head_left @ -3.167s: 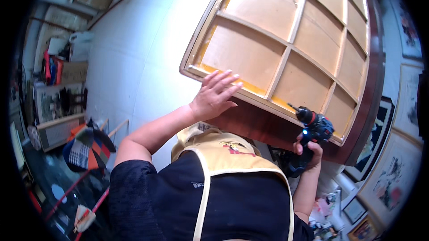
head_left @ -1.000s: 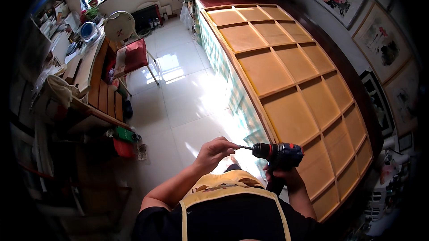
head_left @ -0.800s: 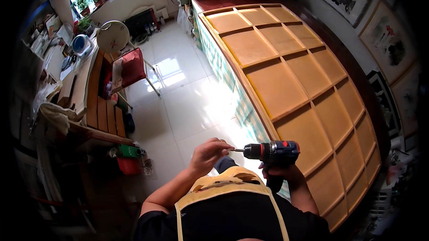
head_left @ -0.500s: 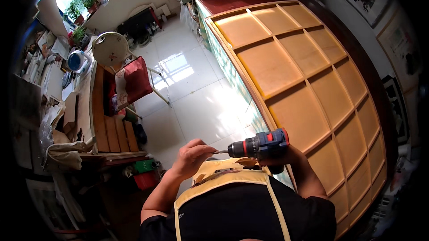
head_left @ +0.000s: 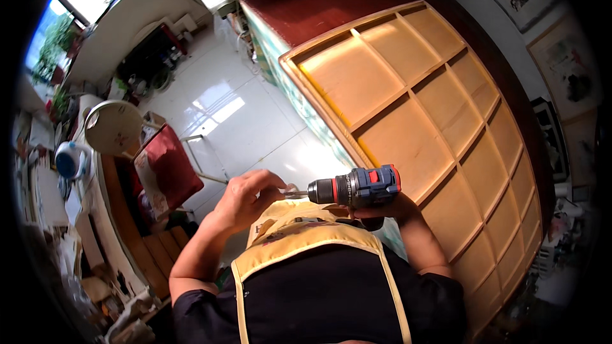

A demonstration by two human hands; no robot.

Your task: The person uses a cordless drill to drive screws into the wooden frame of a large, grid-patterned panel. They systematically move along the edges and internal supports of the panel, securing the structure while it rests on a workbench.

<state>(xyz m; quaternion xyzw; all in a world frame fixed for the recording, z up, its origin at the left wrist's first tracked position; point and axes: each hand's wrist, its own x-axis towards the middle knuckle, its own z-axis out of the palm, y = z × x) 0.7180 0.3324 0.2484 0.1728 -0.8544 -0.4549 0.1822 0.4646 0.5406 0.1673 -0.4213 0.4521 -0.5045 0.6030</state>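
My right hand (head_left: 390, 207) grips the handle of a cordless drill (head_left: 360, 186), dark blue and black with red parts, held level in front of my yellow apron. A thin metal bit (head_left: 296, 195) points left out of its black chuck. At the bit's tip, the curled fingers of my left hand (head_left: 250, 196) close on it; whatever else they may hold is too small to make out. The handle is mostly hidden under the drill body and my hand. To the right lies a large wooden grid frame (head_left: 437, 143), its panels divided by raised strips.
The frame rests on a dark red tabletop (head_left: 306, 9) with a pale checked cloth at its side. A folding chair with a red seat (head_left: 169, 165) stands to the left on white floor tiles (head_left: 258, 133). Beyond it is a cluttered desk with a blue and white appliance (head_left: 71, 159).
The view has turned, so chair and desk sit further left and lower. Both hands and the drill appear slightly further left and up, with the left fingers still at the bit.
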